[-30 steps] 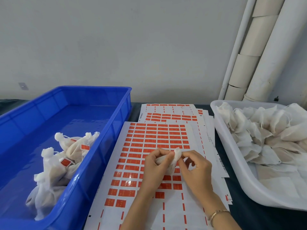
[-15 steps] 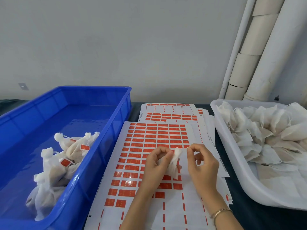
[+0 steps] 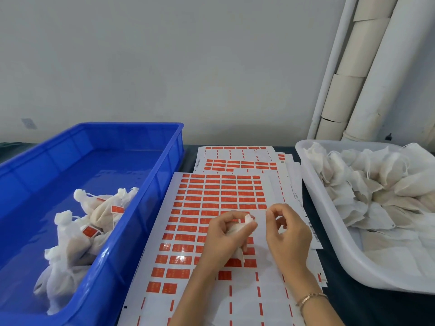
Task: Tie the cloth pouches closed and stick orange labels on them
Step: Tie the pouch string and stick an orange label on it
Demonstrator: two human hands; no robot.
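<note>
My left hand [image 3: 223,236] grips a small white cloth pouch [image 3: 250,220] by its neck, above the sheet of orange labels [image 3: 221,191]. The gathered top of the pouch sticks out past my fingers, and its lower corner shows under my palm. My right hand [image 3: 288,234] is just to the right of the pouch, apart from it. Thumb and forefinger pinch together there, seemingly on the thin drawstring, which barely shows.
A blue crate [image 3: 150,208] on the left holds several tied pouches with orange labels [image 3: 94,222]. On the right, a white tray [image 3: 329,227] is piled with untied pouches [image 3: 376,184]. More label sheets [image 3: 237,161] lie behind. White pipes stand at the back right.
My right hand has let go of the pouch top and drawn away to the right with its fingers pinched. The left hand keeps holding the pouch, whose neck looks tighter.
</note>
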